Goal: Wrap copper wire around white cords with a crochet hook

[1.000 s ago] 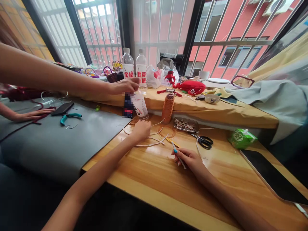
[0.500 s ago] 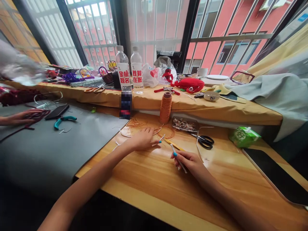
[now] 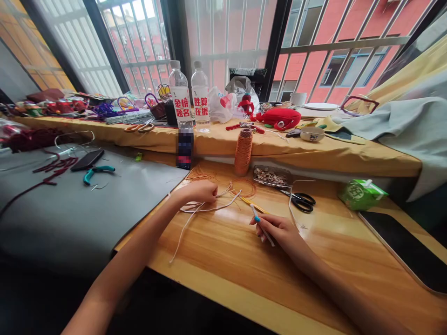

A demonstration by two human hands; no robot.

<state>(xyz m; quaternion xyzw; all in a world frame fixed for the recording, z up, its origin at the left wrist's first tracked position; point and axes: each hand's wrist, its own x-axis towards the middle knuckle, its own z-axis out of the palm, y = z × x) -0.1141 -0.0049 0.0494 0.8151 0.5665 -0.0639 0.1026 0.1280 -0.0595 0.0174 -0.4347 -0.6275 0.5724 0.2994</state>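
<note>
My left hand (image 3: 204, 191) is closed over the wooden table on white cord (image 3: 225, 204), its fingertips turned out of sight. Strands of that cord spread out on both sides of the fist, and one long end trails toward the table's front edge. Between the thumb and fingers of my right hand (image 3: 279, 229) is a short, straight white cord piece (image 3: 268, 236), held slanting. Just beyond the hands lie loops of thin orange thread (image 3: 248, 187) and a yellow pencil-like stick (image 3: 258, 208). Behind them stands a cone of orange thread (image 3: 243, 152).
Black-handled scissors (image 3: 303, 203) and a clear box of small pieces (image 3: 270, 176) lie right of the cone. A green carton (image 3: 361, 195) and a dark tablet (image 3: 401, 246) are farther right. Teal pliers (image 3: 98, 173) rest on the grey mat (image 3: 139, 195). Two bottles (image 3: 200, 100) stand on the ledge.
My left hand has closed from a flatter pose and drawn back slightly left, with white cord now spread out around it. My right hand keeps its piece. Another person's hand has left the mat.
</note>
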